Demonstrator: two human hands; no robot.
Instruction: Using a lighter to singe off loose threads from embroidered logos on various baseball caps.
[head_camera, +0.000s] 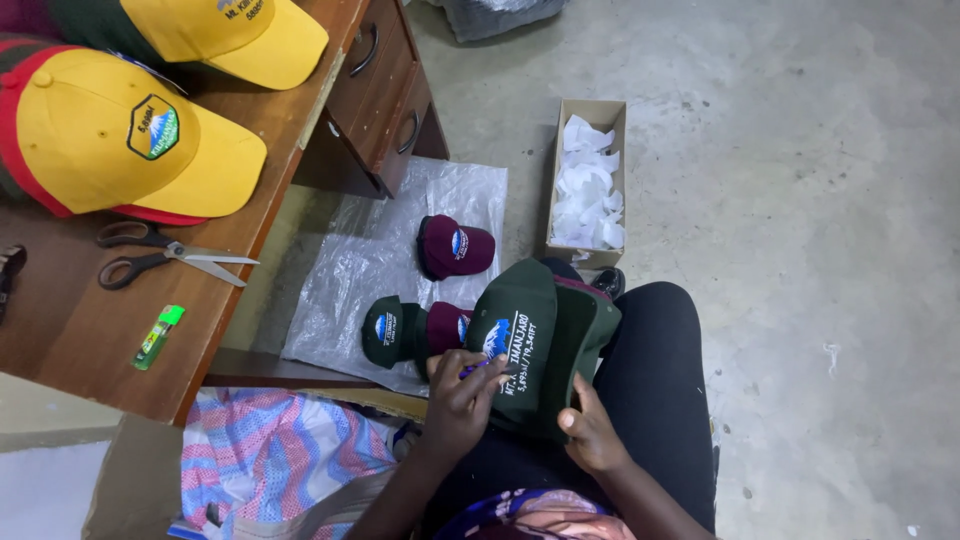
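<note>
Green cap (535, 340) — both hands' grip, seemingly.

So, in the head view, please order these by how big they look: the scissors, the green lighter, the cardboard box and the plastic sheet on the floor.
1. Plastic sheet, clearly largest.
2. Cardboard box.
3. Scissors, though the desk is nearer the camera, so they look bigger than they are.
4. Green lighter, smallest.

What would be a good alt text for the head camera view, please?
Seen from above, a seated person holds a dark green cap on the lap, the left hand on its embroidered front and the right hand on its lower edge. More caps lie on a plastic sheet on the floor; scissors rest on a wooden desk.
</note>
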